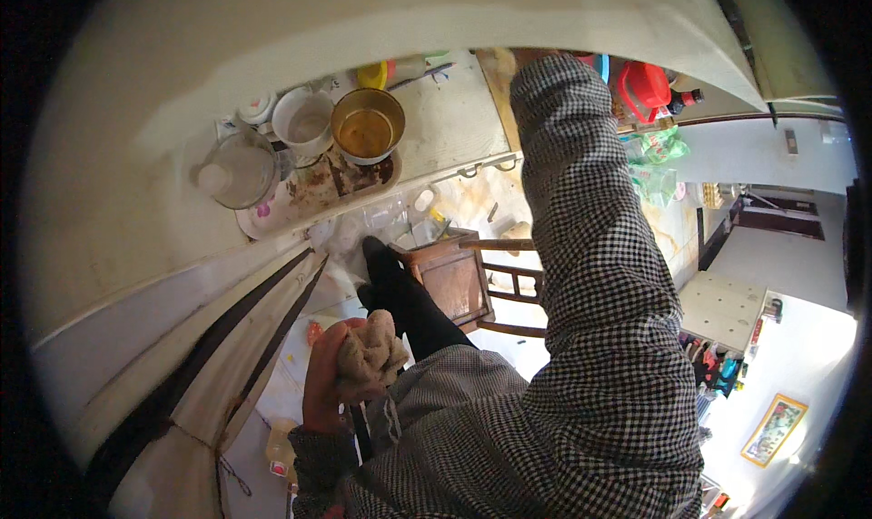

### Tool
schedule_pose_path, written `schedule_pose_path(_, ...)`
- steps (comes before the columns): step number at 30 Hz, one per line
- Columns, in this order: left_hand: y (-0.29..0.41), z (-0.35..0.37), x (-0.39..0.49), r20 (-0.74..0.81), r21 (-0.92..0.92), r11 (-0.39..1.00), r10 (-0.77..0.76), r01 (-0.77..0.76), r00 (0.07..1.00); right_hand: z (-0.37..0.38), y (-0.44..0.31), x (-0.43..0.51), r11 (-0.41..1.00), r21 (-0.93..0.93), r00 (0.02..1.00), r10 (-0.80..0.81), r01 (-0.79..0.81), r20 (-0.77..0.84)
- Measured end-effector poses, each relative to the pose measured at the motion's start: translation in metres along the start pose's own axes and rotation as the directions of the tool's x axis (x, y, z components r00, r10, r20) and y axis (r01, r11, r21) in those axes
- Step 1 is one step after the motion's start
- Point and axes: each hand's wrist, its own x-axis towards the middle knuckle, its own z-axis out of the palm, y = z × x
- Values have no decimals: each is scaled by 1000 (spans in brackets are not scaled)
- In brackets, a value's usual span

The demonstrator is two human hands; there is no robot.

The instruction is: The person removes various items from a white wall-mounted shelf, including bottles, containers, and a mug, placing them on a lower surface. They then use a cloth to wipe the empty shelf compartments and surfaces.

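Note:
My left hand (pixel 325 376) holds a crumpled beige cloth (pixel 373 357) in front of my checked top, at the lower left. My right arm reaches up and forward; only a sliver of my right hand (pixel 535 56) shows past the cuff, beside the pale overhanging edge. Its fingers are hidden. To the left of this arm, a white mug (pixel 300 125), a metal-rimmed cup with a yellowish-brown inside (pixel 366 127) and a lidded glass vessel (pixel 242 170) stand on or by a stained tray (pixel 306 202). A yellow-lidded container (pixel 373 75) lies behind them.
A pale overhanging panel (pixel 409 15) crosses the top. Below the shelf stands a wooden chair (pixel 453 280). A curtain (pixel 225 342) with dark bands hangs at left. A red plastic container (pixel 644 86), a dark bottle (pixel 684 99) and green plastic bags (pixel 657 144) are to the right of my raised arm.

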Motion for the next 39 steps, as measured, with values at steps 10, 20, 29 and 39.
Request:
schedule_pose_path(10, 5, -5, 9, -11, 48, 998, -43, 43, 999, -54, -9, -11, 994, 80, 997, -77, 76, 9)
schedule_pose_path(20, 15, -7, 23, -19, 173, 985, -15, 18, 1000, -55, -49, -6, 980, 167, 994, -101, 107, -43)
schedule_pose_path(29, 21, -23, 1, -28, 230, 972, 47, -39, 998, -72, -83, -10, 964, 232, 990, -119, 133, -70)
schedule_pose_path(39, 23, 5, -38, -52, 488, 850, 255, -198, 966, -132, -109, -70, 934, 297, 974, -155, 198, -163)
